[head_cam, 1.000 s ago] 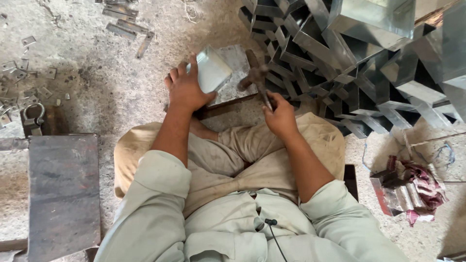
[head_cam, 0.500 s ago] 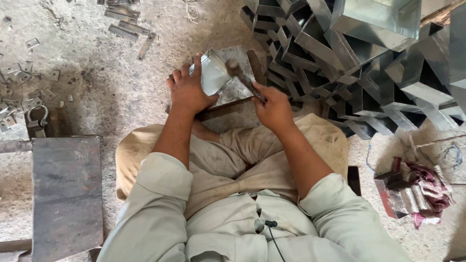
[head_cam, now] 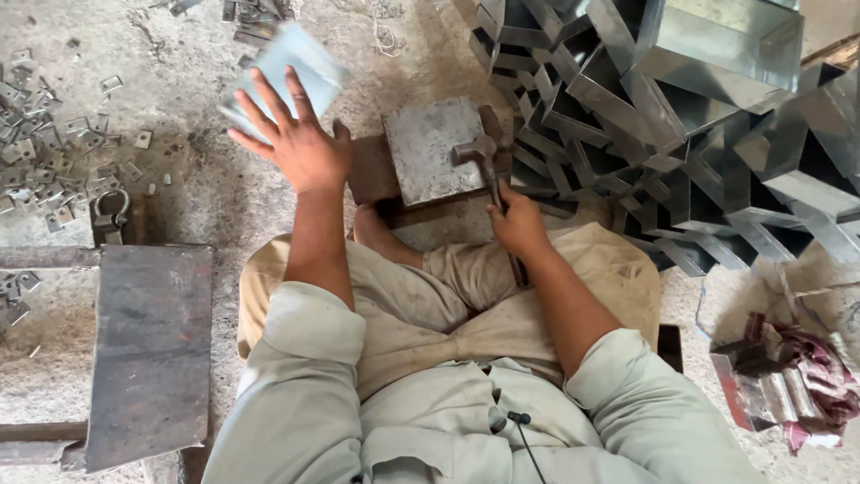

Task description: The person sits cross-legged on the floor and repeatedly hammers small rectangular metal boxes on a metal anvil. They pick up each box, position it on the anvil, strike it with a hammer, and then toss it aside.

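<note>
My left hand (head_cam: pixel 291 139) is stretched out to the upper left with fingers spread against a blurred shiny sheet-metal piece (head_cam: pixel 291 67); whether the fingers still grip it is unclear. My right hand (head_cam: pixel 518 224) is closed around the handle of a hammer (head_cam: pixel 479 152), whose head rests on a square grey steel block (head_cam: pixel 430 148) in front of my crossed legs. A bare foot shows just below the block.
A big pile of folded sheet-metal boxes (head_cam: pixel 708 116) fills the upper right. Several small metal brackets (head_cam: pixel 54 152) lie scattered at the left on the dirt floor. A dark steel plate (head_cam: pixel 148 350) lies at my left. Rags and metal strips (head_cam: pixel 788 376) sit lower right.
My left hand has swung from the steel block out to the upper left with the sheet-metal piece, baring the block. The hammer has come down onto the block.
</note>
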